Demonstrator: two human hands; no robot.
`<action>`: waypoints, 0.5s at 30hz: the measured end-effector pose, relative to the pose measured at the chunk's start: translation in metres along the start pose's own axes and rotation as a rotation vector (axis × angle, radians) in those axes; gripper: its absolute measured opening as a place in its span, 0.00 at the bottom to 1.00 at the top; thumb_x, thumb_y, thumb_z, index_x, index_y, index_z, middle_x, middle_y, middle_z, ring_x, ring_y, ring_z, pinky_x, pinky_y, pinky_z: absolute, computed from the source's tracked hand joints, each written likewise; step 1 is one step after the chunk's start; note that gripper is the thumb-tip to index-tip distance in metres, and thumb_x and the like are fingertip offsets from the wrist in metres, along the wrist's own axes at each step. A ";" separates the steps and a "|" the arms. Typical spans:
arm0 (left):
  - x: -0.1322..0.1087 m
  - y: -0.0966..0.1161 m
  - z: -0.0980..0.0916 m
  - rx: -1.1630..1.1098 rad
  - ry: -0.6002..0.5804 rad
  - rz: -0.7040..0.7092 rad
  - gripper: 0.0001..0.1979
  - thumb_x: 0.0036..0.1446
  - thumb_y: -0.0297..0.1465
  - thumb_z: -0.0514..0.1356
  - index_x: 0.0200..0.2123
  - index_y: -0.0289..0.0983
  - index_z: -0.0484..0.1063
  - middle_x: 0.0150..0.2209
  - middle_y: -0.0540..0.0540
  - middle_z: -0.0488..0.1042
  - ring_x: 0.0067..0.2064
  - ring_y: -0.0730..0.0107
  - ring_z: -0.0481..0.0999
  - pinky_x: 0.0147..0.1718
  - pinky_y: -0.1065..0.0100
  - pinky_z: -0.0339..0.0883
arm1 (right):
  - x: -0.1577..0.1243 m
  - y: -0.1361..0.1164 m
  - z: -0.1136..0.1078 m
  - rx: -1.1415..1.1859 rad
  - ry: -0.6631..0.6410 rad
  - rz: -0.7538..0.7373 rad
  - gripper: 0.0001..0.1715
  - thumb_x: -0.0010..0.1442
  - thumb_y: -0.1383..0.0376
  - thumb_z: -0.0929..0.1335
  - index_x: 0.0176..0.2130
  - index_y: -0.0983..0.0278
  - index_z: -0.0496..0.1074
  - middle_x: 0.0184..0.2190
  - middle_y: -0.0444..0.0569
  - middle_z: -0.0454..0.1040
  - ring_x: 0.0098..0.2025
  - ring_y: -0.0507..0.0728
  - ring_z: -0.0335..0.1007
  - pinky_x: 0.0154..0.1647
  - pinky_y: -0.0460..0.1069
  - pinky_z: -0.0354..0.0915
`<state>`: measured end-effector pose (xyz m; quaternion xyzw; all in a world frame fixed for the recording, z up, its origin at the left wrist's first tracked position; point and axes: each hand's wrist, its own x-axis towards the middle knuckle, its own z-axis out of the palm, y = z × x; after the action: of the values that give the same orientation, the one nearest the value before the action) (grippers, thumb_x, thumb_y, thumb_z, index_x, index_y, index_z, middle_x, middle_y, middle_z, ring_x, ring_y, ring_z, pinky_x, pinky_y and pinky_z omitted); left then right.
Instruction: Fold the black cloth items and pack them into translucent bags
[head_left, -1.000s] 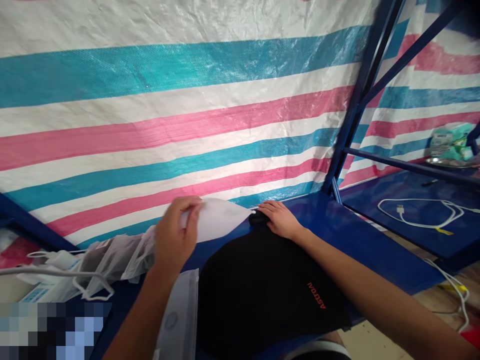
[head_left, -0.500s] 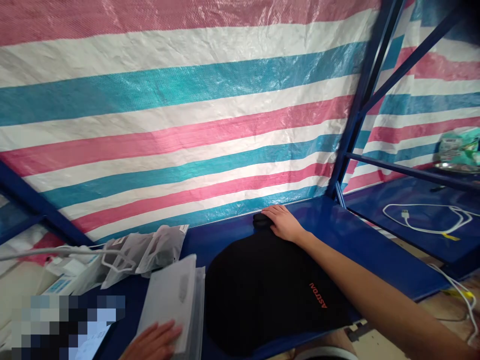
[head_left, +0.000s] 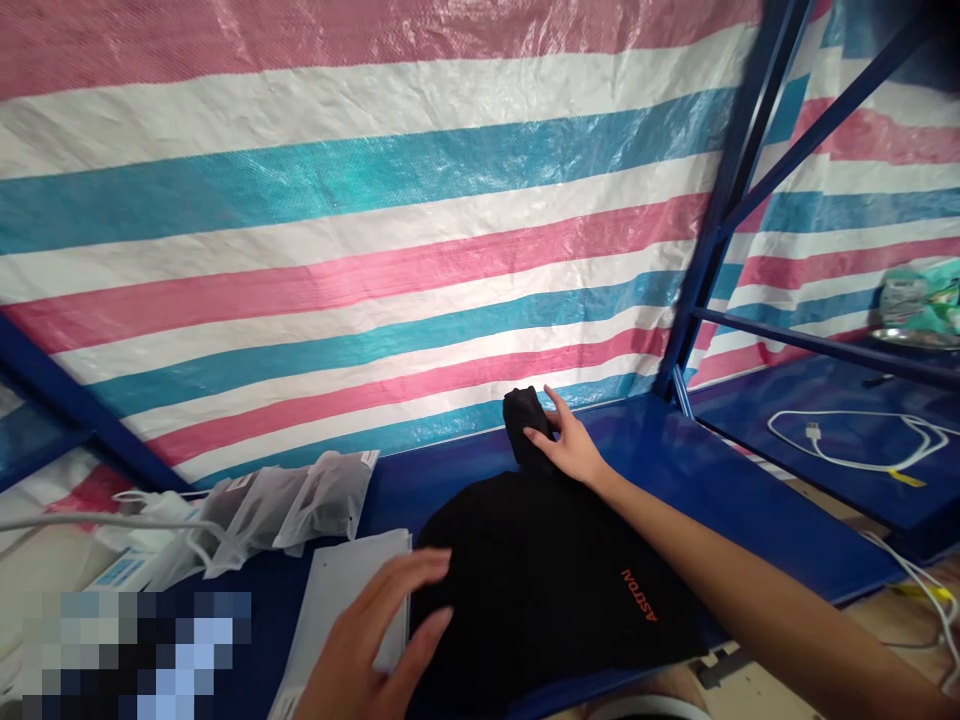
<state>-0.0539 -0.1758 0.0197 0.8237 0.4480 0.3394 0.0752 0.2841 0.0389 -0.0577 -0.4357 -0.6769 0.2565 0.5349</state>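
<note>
A black cloth item with orange lettering [head_left: 555, 590] lies flat on the blue shelf. At its far edge my right hand [head_left: 576, 448] grips a small bunched black cloth piece [head_left: 527, 425] between thumb and fingers, raised off the shelf. Whether this piece joins the larger cloth I cannot tell. My left hand [head_left: 375, 635] is open, thumb and fingers apart, over the near left edge of the cloth. Beneath it lie flat frosted plastic bags [head_left: 330, 585], partly hidden by the hand.
Several filled frosted zip bags [head_left: 330, 500] stand in a row at the back left, beside grey cables [head_left: 97, 522]. A striped tarp [head_left: 360, 260] hangs behind the blue shelf [head_left: 750, 510]. Blue metal posts [head_left: 694, 290] rise at the right. A white cable [head_left: 855, 450] lies coiled beyond them.
My right hand has lifted the bunched black piece upright from the shelf. My left hand has moved right, off the top plastic bag and toward the black cloth, its fingers spreading.
</note>
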 end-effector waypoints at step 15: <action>0.154 -0.034 0.147 -0.934 0.201 -0.433 0.28 0.64 0.40 0.71 0.65 0.41 0.72 0.64 0.38 0.77 0.66 0.45 0.75 0.69 0.42 0.65 | -0.006 -0.040 0.001 0.258 -0.126 0.012 0.26 0.73 0.43 0.66 0.56 0.55 0.80 0.57 0.49 0.80 0.64 0.66 0.72 0.71 0.61 0.62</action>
<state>0.0711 -0.0075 -0.0305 0.5544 0.4139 0.5569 0.4595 0.2711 0.0140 -0.0282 -0.3503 -0.6680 0.3715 0.5413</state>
